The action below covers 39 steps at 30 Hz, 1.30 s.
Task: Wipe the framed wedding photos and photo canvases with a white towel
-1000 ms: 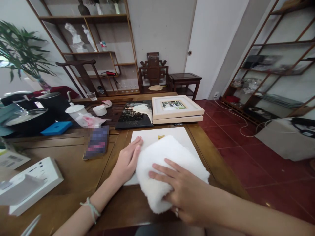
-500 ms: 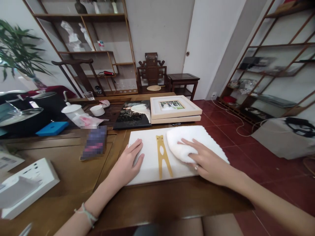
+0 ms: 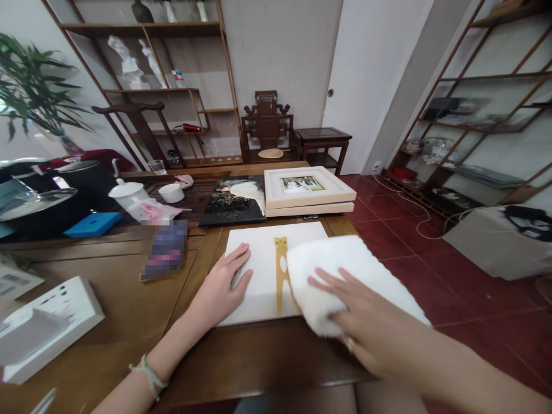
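Observation:
My left hand (image 3: 226,284) rests flat on the left side of a white board (image 3: 256,259), fingers stretched out. With my right hand (image 3: 353,305) I hold a fluffy white towel (image 3: 328,259), bunched at its left end under my fingers, over the board's right part and near edge. The rest of the towel trails to the right past the table's edge. On the board, just left of the towel, shows a flat yellow cat-shaped figure (image 3: 280,270) with long legs; the towel hides its right leg.
Behind the board lie a dark photo panel (image 3: 235,201) and stacked pale picture frames (image 3: 276,198). To the left are a pixelated packet (image 3: 166,250), a blue box (image 3: 94,225), a white teapot (image 3: 129,195), a dark pot (image 3: 38,207) and a white box (image 3: 52,328).
My right hand has drawn the towel toward me over the board's near edge, and it now covers the yellow figure's right leg. My left hand has stayed in place.

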Each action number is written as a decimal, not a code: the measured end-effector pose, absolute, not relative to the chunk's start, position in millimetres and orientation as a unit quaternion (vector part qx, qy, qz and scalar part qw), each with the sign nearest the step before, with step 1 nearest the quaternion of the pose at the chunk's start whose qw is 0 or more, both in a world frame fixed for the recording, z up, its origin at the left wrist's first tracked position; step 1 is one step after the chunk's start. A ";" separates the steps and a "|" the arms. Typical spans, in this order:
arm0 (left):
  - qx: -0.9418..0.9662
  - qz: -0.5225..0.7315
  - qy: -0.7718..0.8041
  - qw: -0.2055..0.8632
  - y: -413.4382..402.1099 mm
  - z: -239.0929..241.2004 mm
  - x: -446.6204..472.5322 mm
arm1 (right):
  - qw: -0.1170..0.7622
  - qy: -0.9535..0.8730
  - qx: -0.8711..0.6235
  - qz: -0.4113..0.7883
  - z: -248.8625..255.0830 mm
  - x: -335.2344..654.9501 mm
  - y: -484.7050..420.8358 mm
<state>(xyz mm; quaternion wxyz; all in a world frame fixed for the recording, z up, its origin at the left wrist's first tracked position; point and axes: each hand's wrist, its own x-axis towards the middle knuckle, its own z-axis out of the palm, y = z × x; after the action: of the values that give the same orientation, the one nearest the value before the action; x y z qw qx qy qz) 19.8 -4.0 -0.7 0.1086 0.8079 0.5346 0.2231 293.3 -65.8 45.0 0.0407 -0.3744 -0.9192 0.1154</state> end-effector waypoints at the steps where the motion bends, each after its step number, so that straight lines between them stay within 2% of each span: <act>1: 0.806 0.225 0.536 0.114 -4.1 -0.7 20.3 | 0.025 -0.920 -0.369 0.130 50.2 294.5 -76.9; 7: 0.806 0.236 0.533 0.105 -5.6 -4.8 22.2 | 0.026 -0.899 -0.401 0.177 59.4 303.6 -71.5; 18: 0.806 0.225 0.537 0.104 -6.8 -4.2 21.7 | 0.129 -0.908 -0.392 0.066 27.5 293.0 35.6; 23: 0.808 0.227 0.534 0.103 -6.3 -4.7 21.5 | 0.126 -0.903 -0.407 0.051 26.6 290.4 16.5; 29: 0.805 0.225 0.539 0.108 -6.1 -5.1 23.0 | 0.068 -0.908 -0.384 0.151 54.4 297.3 -51.5; 34: 0.807 0.225 0.536 0.101 -5.9 -6.5 22.9 | 0.050 -0.871 -0.447 0.200 63.0 300.0 -52.2; 39: 0.808 0.230 0.534 0.099 -6.3 -5.5 22.6 | 0.098 -0.843 -0.515 0.121 51.0 285.4 -8.7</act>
<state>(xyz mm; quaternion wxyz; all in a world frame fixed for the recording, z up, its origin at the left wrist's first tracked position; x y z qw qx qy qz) 22.6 -6.3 -5.5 0.0986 0.8076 0.5338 0.2304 285.4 -8.7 51.0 0.0978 -0.5149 -0.8430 0.1210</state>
